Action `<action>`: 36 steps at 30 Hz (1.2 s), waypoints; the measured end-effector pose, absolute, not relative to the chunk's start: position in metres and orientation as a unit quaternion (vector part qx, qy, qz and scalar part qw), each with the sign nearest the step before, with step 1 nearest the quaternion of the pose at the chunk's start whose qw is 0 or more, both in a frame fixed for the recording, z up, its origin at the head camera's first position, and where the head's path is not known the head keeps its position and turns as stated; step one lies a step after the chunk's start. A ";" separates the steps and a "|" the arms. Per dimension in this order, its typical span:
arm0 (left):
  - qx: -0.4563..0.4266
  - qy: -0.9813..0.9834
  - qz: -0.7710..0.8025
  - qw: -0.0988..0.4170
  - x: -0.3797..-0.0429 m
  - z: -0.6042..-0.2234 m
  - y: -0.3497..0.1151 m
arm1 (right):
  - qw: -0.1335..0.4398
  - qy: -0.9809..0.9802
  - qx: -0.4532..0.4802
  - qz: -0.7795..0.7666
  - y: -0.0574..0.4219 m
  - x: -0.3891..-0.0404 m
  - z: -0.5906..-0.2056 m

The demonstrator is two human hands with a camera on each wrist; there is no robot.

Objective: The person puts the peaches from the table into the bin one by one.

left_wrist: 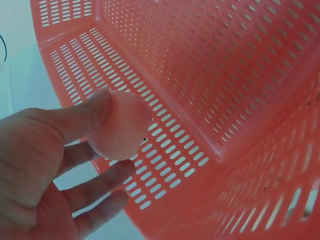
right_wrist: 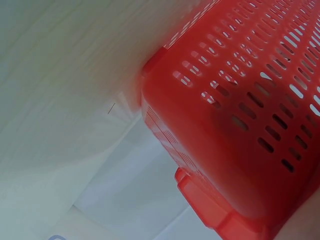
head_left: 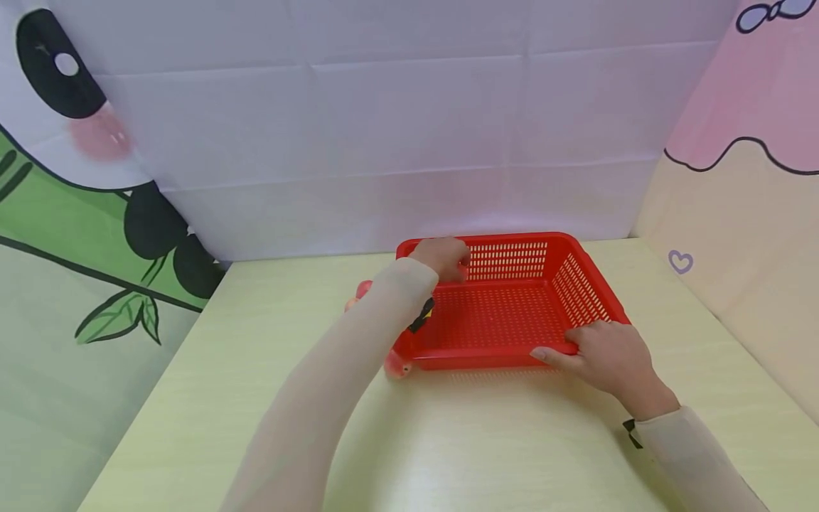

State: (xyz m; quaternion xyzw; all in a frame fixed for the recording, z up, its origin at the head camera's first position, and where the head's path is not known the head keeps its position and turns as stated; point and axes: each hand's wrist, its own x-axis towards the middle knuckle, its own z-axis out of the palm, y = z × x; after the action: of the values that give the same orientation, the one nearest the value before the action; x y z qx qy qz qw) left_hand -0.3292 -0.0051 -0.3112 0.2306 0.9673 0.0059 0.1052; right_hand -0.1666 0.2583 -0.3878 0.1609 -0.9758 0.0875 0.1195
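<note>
Over the back left part of a red plastic basket [head_left: 505, 355], my left hand [head_left: 441, 257] holds a pinkish round peach [left_wrist: 120, 125]. In the left wrist view, the thumb and fingers pinch the peach at its side, with the basket's slotted wall behind it. My right hand [head_left: 608, 355] grips the basket's rim at the front right corner, thumb lying along the front edge. The right wrist view shows the outside of the red basket [right_wrist: 200, 125], with only a bit of the hand at the lower right.
A peach [head_left: 398, 365] lies on the pale table [head_left: 486, 441] by the basket's front left corner. More reddish fruit [head_left: 363, 288] shows beyond the left sleeve, partly hidden by it. A cloth backdrop [head_left: 409, 128] with printed figures stands behind the table.
</note>
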 end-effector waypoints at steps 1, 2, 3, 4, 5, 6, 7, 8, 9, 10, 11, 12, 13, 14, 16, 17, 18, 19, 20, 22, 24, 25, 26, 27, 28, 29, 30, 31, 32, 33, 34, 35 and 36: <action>0.224 0.969 0.002 0.104 -0.329 -0.312 -0.005 | 0.120 -0.976 0.161 0.087 0.258 -0.166 -0.388; 0.220 0.970 -0.002 0.104 -0.329 -0.312 -0.004 | 0.119 -0.976 0.161 0.087 0.258 -0.166 -0.388; 0.215 0.971 -0.007 0.103 -0.328 -0.313 -0.004 | 0.120 -0.976 0.160 0.087 0.258 -0.166 -0.388; 0.213 0.972 -0.015 0.102 -0.328 -0.313 -0.004 | 0.121 -0.976 0.161 0.086 0.258 -0.166 -0.388; 0.209 0.972 -0.018 0.102 -0.327 -0.313 -0.004 | 0.121 -0.976 0.161 0.087 0.258 -0.167 -0.388; 0.206 0.973 -0.019 0.102 -0.327 -0.314 -0.004 | 0.123 -0.975 0.162 0.087 0.258 -0.167 -0.389; 0.203 0.974 -0.020 0.103 -0.326 -0.314 -0.004 | 0.124 -0.975 0.162 0.087 0.258 -0.167 -0.389; 0.199 0.974 -0.019 0.105 -0.325 -0.314 -0.004 | 0.126 -0.975 0.163 0.088 0.258 -0.167 -0.389; 0.194 0.975 -0.016 0.107 -0.324 -0.314 -0.005 | 0.127 -0.974 0.163 0.089 0.258 -0.167 -0.389; 0.191 0.975 -0.015 0.108 -0.324 -0.315 -0.005 | 0.129 -0.974 0.164 0.089 0.258 -0.167 -0.390; 0.187 0.976 -0.012 0.112 -0.323 -0.315 -0.005 | 0.129 -0.974 0.165 0.090 0.258 -0.168 -0.390; 0.183 0.976 -0.010 0.117 -0.322 -0.315 -0.006 | 0.130 -0.973 0.166 0.090 0.258 -0.168 -0.390; 0.179 0.976 -0.009 0.123 -0.321 -0.315 -0.006 | 0.129 -0.973 0.166 0.090 0.258 -0.168 -0.390; 0.176 0.976 -0.009 0.127 -0.320 -0.315 -0.007 | 0.128 -0.974 0.167 0.090 0.258 -0.168 -0.390; 0.168 0.976 -0.003 0.137 -0.320 -0.315 -0.008 | 0.126 -0.974 0.168 0.089 0.259 -0.168 -0.390; 0.162 0.976 0.004 0.144 -0.318 -0.314 -0.008 | 0.126 -0.974 0.168 0.089 0.259 -0.167 -0.389; 0.159 0.976 0.010 0.148 -0.318 -0.314 -0.008 | 0.125 -0.974 0.167 0.088 0.259 -0.167 -0.389; 0.155 0.976 0.017 0.153 -0.318 -0.314 -0.008 | 0.125 -0.974 0.166 0.088 0.259 -0.167 -0.389; 0.149 0.976 0.026 0.158 -0.318 -0.315 -0.008 | 0.124 -0.974 0.165 0.088 0.259 -0.167 -0.389; 0.136 0.975 0.045 0.168 -0.319 -0.316 -0.008 | 0.124 -0.975 0.164 0.087 0.260 -0.167 -0.388; 0.127 0.974 0.063 0.176 -0.323 -0.319 -0.008 | 0.125 -0.975 0.164 0.087 0.261 -0.167 -0.389; 0.120 0.973 0.074 0.181 -0.326 -0.321 -0.008 | 0.125 -0.975 0.165 0.087 0.261 -0.168 -0.389; 0.118 0.973 0.080 0.183 -0.327 -0.323 -0.008 | 0.125 -0.974 0.165 0.087 0.261 -0.168 -0.390; 0.115 0.972 0.085 0.186 -0.329 -0.325 -0.007 | 0.125 -0.974 0.166 0.088 0.261 -0.168 -0.390; 0.114 0.972 0.088 0.187 -0.331 -0.327 -0.007 | 0.124 -0.974 0.165 0.089 0.261 -0.168 -0.390; 0.114 0.971 0.089 0.188 -0.332 -0.329 -0.007 | 0.123 -0.974 0.165 0.090 0.261 -0.168 -0.391; 0.117 0.972 0.086 0.188 -0.333 -0.331 -0.006 | 0.123 -0.974 0.165 0.090 0.261 -0.168 -0.391; 0.118 0.972 0.083 0.186 -0.333 -0.332 -0.006 | 0.123 -0.974 0.165 0.091 0.261 -0.168 -0.391; 0.122 0.972 0.077 0.184 -0.332 -0.332 -0.005 | 0.122 -0.974 0.164 0.092 0.261 -0.167 -0.392; 0.125 0.973 0.072 0.182 -0.332 -0.332 -0.004 | 0.122 -0.975 0.164 0.093 0.261 -0.167 -0.392; 0.129 0.973 0.065 0.178 -0.331 -0.332 -0.004 | 0.122 -0.975 0.164 0.092 0.261 -0.167 -0.392; 0.132 0.974 0.059 0.175 -0.330 -0.332 -0.003 | 0.124 -0.974 0.164 0.092 0.261 -0.167 -0.393; 0.134 0.974 0.055 0.174 -0.329 -0.332 -0.003 | 0.125 -0.974 0.165 0.091 0.262 -0.167 -0.393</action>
State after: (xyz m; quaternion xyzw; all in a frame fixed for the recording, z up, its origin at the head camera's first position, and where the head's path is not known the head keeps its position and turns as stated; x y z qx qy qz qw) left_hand -0.3289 -0.0027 -0.3325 0.1339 0.9741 0.0545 0.1739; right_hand -0.1671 0.2618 -0.3928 0.1651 -0.9740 0.0914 0.1255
